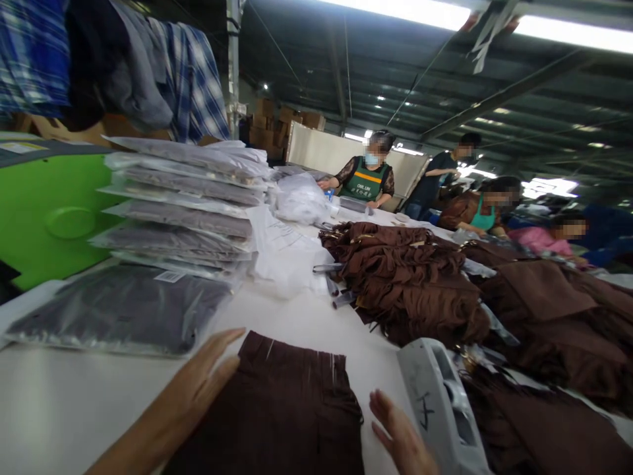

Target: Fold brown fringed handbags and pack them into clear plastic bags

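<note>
A dark brown folded garment (297, 409), perhaps trousers, lies flat on the white table (277, 310) in front of me, its straight top edge facing away. My left hand (215, 369) is at its upper left edge, fingers stretched out and thumb apart; whether it touches the cloth I cannot tell. Just off the garment's right side, my right hand (398, 429) is held with its fingers apart, holding nothing. Close to that hand stands a light grey plastic holder (425, 389) with a black mark on it.
At left, a bagged grey garment (123, 307) lies before a stack of similar bags (182, 214), beside a green machine (64, 218). Heaped brown garments (405, 277) cover the right side. Clear plastic bags (301, 198) lie farther back. A person in a green apron (368, 181) works across the table.
</note>
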Action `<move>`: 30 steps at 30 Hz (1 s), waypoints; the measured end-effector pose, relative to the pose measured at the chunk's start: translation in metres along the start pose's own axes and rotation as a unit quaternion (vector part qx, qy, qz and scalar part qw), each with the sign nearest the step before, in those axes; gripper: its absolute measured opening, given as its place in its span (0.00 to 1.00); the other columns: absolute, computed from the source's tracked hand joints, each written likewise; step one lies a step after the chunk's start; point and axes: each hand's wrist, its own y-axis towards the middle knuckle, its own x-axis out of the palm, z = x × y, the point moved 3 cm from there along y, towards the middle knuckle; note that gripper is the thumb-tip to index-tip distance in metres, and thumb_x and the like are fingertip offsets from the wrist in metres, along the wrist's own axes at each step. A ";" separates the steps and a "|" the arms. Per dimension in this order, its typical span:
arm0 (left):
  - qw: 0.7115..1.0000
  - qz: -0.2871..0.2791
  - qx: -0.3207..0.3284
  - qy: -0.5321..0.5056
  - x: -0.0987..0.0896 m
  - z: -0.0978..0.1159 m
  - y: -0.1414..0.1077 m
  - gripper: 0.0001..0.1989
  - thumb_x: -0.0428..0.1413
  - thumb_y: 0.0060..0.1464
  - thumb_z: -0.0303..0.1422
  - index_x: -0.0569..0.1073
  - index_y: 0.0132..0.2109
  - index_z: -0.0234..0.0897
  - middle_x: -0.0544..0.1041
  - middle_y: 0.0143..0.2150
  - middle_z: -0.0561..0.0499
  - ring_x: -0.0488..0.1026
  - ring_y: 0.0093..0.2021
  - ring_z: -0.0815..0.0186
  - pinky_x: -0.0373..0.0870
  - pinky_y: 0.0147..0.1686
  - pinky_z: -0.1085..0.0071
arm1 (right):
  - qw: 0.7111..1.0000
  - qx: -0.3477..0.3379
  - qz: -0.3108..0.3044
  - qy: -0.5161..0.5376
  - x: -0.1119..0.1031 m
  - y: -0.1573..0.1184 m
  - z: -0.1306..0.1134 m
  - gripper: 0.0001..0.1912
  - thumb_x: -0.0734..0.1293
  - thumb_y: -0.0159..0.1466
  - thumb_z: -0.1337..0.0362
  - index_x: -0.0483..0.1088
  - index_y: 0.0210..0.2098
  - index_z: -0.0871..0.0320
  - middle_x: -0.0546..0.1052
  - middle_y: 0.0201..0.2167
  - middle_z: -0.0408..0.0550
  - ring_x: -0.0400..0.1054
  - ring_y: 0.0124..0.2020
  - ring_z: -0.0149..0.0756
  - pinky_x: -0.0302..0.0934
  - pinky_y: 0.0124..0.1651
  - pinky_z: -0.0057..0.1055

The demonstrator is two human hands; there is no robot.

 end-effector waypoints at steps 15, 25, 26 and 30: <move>0.899 -0.168 -0.279 -0.292 0.031 -0.006 0.077 0.35 0.52 0.49 0.61 0.70 0.50 0.37 0.75 0.49 0.42 0.76 0.45 0.57 0.72 0.38 0.68 | 0.893 0.321 -0.236 0.207 0.073 0.081 -0.056 0.29 0.70 0.61 0.50 0.68 0.50 0.68 0.77 0.48 0.63 0.73 0.49 0.45 0.64 0.54 0.36; 0.967 -0.208 0.010 0.144 0.067 0.036 0.082 0.21 0.60 0.45 0.36 0.69 0.48 0.42 0.76 0.43 0.52 0.73 0.40 0.58 0.64 0.37 0.68 | 0.875 -0.106 -0.242 -0.407 0.133 0.067 -0.066 0.27 0.74 0.54 0.58 0.67 0.51 0.52 0.74 0.44 0.48 0.70 0.41 0.44 0.61 0.43 0.36; 0.963 -0.213 0.033 0.160 0.070 0.038 0.082 0.17 0.59 0.46 0.34 0.70 0.46 0.42 0.76 0.41 0.52 0.73 0.39 0.58 0.63 0.36 0.68 | 0.849 -0.136 -0.244 -0.448 0.138 0.065 -0.067 0.24 0.74 0.54 0.59 0.68 0.50 0.52 0.75 0.43 0.48 0.71 0.41 0.45 0.60 0.43 0.36; 0.954 -0.240 0.093 0.152 0.072 0.042 0.083 0.04 0.56 0.51 0.31 0.71 0.37 0.43 0.77 0.34 0.57 0.73 0.35 0.64 0.60 0.31 0.73 | 0.814 -0.192 -0.290 -0.465 0.145 0.061 -0.070 0.05 0.69 0.61 0.64 0.71 0.38 0.52 0.78 0.35 0.41 0.72 0.37 0.38 0.59 0.38 0.29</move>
